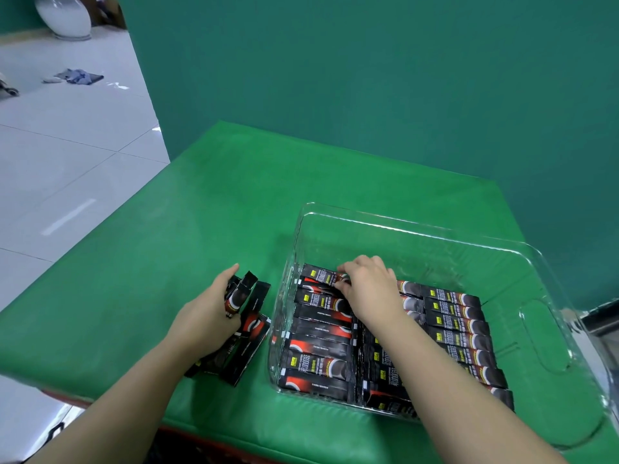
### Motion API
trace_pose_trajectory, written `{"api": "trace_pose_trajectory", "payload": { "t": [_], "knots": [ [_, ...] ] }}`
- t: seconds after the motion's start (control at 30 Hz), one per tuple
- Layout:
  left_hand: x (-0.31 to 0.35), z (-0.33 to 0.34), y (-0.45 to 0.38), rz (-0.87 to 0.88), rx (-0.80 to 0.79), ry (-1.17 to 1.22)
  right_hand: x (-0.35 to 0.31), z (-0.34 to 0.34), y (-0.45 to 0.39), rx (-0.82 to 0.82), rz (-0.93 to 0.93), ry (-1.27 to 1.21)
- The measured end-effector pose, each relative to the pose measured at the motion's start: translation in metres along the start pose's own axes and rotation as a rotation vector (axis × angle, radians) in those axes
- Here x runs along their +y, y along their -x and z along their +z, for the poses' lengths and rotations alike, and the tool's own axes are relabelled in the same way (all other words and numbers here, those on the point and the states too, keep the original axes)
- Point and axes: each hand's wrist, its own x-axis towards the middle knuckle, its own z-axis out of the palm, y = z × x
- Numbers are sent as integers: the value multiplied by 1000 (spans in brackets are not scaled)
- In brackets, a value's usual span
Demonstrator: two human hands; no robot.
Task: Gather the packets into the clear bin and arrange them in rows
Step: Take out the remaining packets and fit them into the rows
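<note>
Packets (321,333) are lying in rows in the bin (418,229), lower right of the frame. Your right hand (368,286) is pinching one at the far row; your left hand (211,309) is gripping loose ones on the worktop (201,195). Tugging may be skewing neighbouring rows.

green tbl cover (201,212) | white vase (63,16) far left | cloth (80,77) on tiled floor (67,145)
</note>
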Motion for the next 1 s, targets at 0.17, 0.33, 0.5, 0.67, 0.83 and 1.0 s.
{"api": "trace_pose_trajectory", "payload": {
  "t": [0.17, 0.33, 0.5, 0.67, 0.83, 1.0],
  "knots": [
    [-1, 0, -1, 1, 7, -8, -2, 9, -1, -63, -57, 3],
    [-1, 0, -1, -5, 0, -10, -2, 11, -3, -42, -75, -21],
    [1, 0, -1, -7, 3, -30, -2, 14, -5, -70, -118, -18],
    [0, 1, -1, -5, 5, -36, -1, 15, -3, -60, -138, -21],
    [0, 1, -2, -6, 3, -40, -3, 15, -2, -51, -136, -42],
    [1, 0, 0, -4, 12, -20, -8, 14, 1, -43, -108, -88]
  ]
}}
